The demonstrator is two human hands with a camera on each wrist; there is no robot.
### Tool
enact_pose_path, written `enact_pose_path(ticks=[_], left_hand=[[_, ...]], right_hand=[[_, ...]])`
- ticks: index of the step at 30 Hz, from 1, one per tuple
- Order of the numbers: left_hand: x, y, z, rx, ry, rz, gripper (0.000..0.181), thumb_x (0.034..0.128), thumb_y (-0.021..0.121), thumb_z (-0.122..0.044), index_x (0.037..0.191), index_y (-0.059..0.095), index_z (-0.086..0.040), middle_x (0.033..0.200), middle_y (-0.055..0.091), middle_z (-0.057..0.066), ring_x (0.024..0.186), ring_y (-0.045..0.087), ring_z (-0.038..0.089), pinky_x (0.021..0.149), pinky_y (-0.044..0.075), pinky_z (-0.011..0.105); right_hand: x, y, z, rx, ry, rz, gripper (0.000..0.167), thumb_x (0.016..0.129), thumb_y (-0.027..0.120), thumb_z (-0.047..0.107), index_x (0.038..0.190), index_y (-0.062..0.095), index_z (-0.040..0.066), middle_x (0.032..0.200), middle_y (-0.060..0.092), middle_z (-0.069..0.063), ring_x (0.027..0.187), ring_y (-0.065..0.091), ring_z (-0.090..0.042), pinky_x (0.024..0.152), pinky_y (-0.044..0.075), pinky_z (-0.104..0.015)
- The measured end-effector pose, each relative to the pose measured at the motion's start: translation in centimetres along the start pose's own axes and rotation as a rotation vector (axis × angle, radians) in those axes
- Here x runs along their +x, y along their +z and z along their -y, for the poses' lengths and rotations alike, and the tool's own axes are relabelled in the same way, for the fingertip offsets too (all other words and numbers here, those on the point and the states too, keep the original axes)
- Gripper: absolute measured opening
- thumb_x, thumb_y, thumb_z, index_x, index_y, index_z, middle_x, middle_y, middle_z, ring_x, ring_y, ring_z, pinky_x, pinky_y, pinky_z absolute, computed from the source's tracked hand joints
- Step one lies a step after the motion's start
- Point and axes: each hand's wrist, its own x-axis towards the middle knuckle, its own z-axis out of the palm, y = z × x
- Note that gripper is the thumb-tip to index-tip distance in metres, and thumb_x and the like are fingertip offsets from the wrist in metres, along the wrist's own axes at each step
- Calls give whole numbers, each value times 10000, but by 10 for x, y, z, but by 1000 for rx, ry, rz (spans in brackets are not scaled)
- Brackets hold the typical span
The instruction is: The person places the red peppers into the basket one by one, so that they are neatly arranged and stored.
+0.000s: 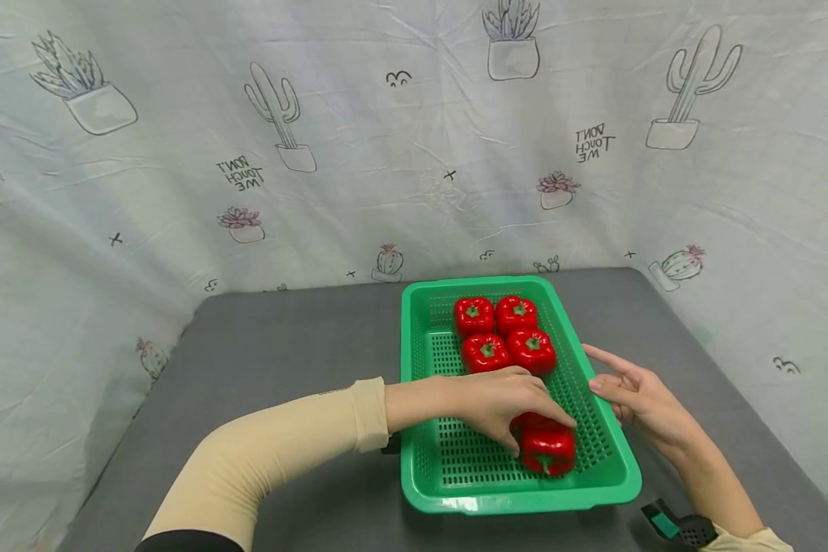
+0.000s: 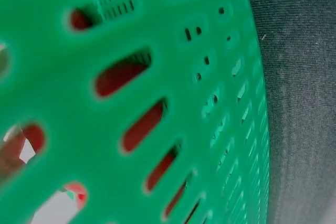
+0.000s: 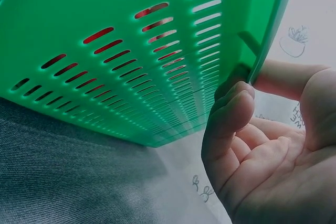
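Observation:
A green plastic basket (image 1: 421,460) with slotted walls stands on the grey tabletop. My left hand (image 1: 500,402) reaches over its left side and grips a red bell pepper (image 1: 548,448) near the front right of the basket. That pepper is tilted, its green stem toward me. Several more red bell peppers (image 1: 533,351) sit upright in a cluster farther back, partly hidden by the left hand. At the basket's right rim, my right hand (image 1: 638,399) holds the edge between thumb and curled fingers (image 3: 231,119). The left wrist view shows mostly the basket's slotted side (image 2: 173,93).
The grey tabletop (image 1: 303,353) extends to the left of the basket and in a narrower strip to its right. A pale curtain (image 1: 359,153) with cactus drawings hangs behind and at both sides. A dark strap device (image 1: 679,527) is on the right wrist.

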Motion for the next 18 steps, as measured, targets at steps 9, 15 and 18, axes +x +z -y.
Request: enact_pose_path(ticks=[9,15,18], left_hand=[[1,9,0,-16,56,42,707,806,829,-189,1441,519,-208,1406,465,-56,1257,375,5,918,368,105],[4,11,-2,112,83,48,629,831,803,-216,1409,554,-237,1386,466,-43,1163,413,84,908,365,125],[5,11,-3,122,89,64,625,832,803,-229,1404,552,-226,1450,461,-62,1187,413,85,926,353,125]], right_hand=[[-2,0,-3,26,-47,33,568,1028,456,7,1549,233,39,589,252,-60,506,229,-252,548,269,-414],[-1,-1,-5,55,-57,47,560,1028,443,-7,1549,242,51,581,246,-57,506,225,-244,546,237,-431],[0,-1,-6,41,-60,45,561,1029,448,-1,1549,243,47,579,261,-69,503,223,-269,519,257,-415]])
